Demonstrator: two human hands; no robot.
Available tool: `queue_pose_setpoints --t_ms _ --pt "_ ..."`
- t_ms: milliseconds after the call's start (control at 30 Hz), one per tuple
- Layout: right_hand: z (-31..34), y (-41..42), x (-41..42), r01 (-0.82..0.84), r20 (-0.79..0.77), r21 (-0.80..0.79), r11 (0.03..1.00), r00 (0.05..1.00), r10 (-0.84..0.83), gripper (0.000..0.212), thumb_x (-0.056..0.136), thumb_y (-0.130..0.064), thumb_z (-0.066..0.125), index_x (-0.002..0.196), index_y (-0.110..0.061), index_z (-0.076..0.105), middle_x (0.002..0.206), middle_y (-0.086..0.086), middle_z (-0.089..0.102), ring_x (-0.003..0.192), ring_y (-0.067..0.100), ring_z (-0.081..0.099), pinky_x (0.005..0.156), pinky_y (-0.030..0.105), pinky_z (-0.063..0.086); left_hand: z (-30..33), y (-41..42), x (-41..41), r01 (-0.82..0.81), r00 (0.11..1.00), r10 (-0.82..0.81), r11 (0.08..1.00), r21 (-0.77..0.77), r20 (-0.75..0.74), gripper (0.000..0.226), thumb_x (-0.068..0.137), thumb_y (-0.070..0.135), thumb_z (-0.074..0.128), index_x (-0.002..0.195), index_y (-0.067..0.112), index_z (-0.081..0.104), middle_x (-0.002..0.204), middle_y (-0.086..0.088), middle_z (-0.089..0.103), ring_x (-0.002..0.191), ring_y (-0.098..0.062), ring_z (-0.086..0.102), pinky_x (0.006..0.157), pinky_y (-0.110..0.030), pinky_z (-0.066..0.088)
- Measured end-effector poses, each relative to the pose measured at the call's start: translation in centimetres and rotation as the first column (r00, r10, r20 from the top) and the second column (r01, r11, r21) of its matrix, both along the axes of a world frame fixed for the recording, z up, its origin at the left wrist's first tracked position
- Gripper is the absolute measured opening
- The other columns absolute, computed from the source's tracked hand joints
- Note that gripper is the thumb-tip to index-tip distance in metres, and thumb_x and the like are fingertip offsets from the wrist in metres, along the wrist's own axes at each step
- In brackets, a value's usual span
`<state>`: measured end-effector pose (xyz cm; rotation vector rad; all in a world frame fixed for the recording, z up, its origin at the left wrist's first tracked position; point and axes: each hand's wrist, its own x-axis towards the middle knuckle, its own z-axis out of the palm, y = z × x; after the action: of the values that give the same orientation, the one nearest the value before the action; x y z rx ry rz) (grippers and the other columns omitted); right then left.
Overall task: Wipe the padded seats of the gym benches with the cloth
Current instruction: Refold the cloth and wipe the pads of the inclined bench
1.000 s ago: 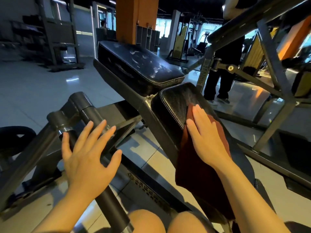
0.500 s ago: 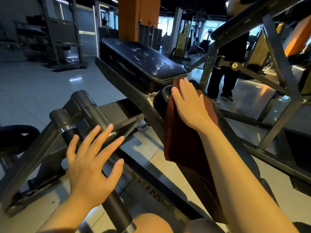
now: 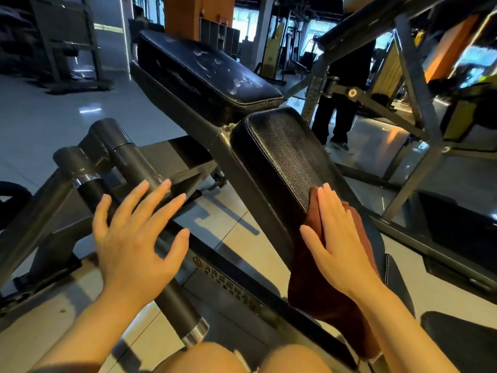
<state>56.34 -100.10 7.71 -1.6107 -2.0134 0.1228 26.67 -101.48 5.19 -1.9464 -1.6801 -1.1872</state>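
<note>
The cloth [image 3: 320, 278] is pressed flat on the near end of the seat pad [image 3: 285, 160] under the right hand [image 3: 341, 251]. The back pad [image 3: 207, 74] is set behind the seat pad. The left hand [image 3: 134, 238] is spread to the left, over the roller bar [image 3: 150, 216].

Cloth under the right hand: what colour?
Reddish brown cloth, plain, no pattern; head view.
</note>
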Motion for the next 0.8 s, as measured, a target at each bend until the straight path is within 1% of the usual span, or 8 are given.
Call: queue_pose_setpoints --t_ms 67,167,300,400,500,600,700,800 --pt "0.5 0.7 -1.3 0.021 0.014 0.05 0.999 1.0 -0.022 0.071 0.095 -0.051 0.035 0.153 -0.031 0.0 0.159 -0.017 -0.006 0.145 -0.003 -0.009 0.123 0.042 0.0 0.0 0.0 -0.1 0.012 1.0 -0.013 1.0 0.019 0.016 0.049 0.084 0.042 0.046 0.125 0.019 0.062 0.14 -0.001 0.051 0.135 -0.026 0.039 0.115 -0.049 0.007" --pt "2.4 2.9 -4.3 0.035 0.052 0.152 0.988 0.998 -0.043 0.071 0.098 -0.045 0.045 0.156 -0.023 0.009 0.164 -0.006 0.003 0.149 0.008 0.0 0.122 0.045 0.006 -0.1 0.2 -0.2 0.035 0.999 -0.037 0.998 0.042 0.036 0.048 0.084 0.04 0.046 0.124 0.019 0.061 0.139 0.002 0.048 0.135 -0.024 0.037 0.116 -0.047 0.005" --pt "6.2 6.8 -9.7 0.091 0.016 0.17 0.981 0.995 -0.096 0.072 0.1 -0.049 0.042 0.157 -0.022 0.009 0.164 -0.004 0.004 0.151 0.015 0.001 0.12 0.05 0.004 0.0 0.2 -0.2 0.035 0.998 -0.038 0.998 0.052 0.05 0.047 0.084 0.038 0.046 0.124 0.019 0.062 0.138 0.003 0.049 0.135 -0.024 0.037 0.117 -0.04 0.002" --pt "7.3 7.9 -11.7 0.134 0.007 0.177 0.975 0.99 -0.137 0.071 0.1 -0.049 0.04 0.157 -0.02 0.007 0.164 -0.001 0.006 0.151 0.018 0.001 0.119 0.052 0.005 0.1 0.0 -0.1 0.012 1.0 -0.012 1.0 0.008 0.002 0.047 0.086 0.038 0.045 0.124 0.019 0.063 0.138 -0.001 0.053 0.135 -0.026 0.039 0.117 -0.046 0.005" --pt "6.7 7.1 -11.3 0.116 0.069 0.25 0.961 0.988 -0.137 0.077 0.098 -0.047 0.049 0.156 -0.017 0.008 0.164 0.003 0.01 0.151 0.02 0.005 0.12 0.048 0.012 0.3 -0.3 -0.1 -0.038 0.994 0.03 0.996 -0.076 -0.102 0.05 0.087 0.04 0.041 0.128 0.018 0.061 0.14 -0.005 0.053 0.136 -0.026 0.038 0.115 -0.054 0.008" --pt "5.2 5.3 -9.2 0.071 0.152 0.231 0.97 0.982 -0.108 0.09 0.092 -0.042 0.062 0.156 -0.016 0.003 0.164 0.006 0.006 0.151 0.022 0.005 0.12 0.047 0.013 0.4 -0.7 0.7 -0.071 0.981 0.041 0.986 -0.153 -0.191 0.056 0.087 0.043 0.039 0.134 0.016 0.056 0.145 -0.01 0.047 0.139 -0.025 0.031 0.115 -0.053 0.004" --pt "2.9 2.7 -5.3 0.08 0.113 0.138 0.987 0.989 -0.096 0.094 0.09 -0.042 0.065 0.156 -0.022 0.001 0.164 0.002 0.002 0.151 0.019 0.002 0.12 0.043 0.006 -0.1 -1.6 2.9 0.002 0.975 -0.035 0.989 -0.147 -0.221 0.056 0.089 0.045 0.04 0.135 0.017 0.054 0.147 -0.009 0.045 0.14 -0.023 0.03 0.116 -0.052 0.004" --pt "-0.3 -0.6 -1.9 0.155 0.073 0.118 0.981 0.984 -0.165 0.094 0.086 -0.045 0.068 0.156 -0.022 0.009 0.164 0.001 0.01 0.15 0.018 0.01 0.117 0.036 0.004 -0.8 -2.2 4.4 0.052 0.978 -0.074 0.992 -0.118 -0.195 0.054 0.09 0.044 0.04 0.133 0.016 0.056 0.146 -0.007 0.047 0.139 -0.023 0.035 0.116 -0.053 0.01"
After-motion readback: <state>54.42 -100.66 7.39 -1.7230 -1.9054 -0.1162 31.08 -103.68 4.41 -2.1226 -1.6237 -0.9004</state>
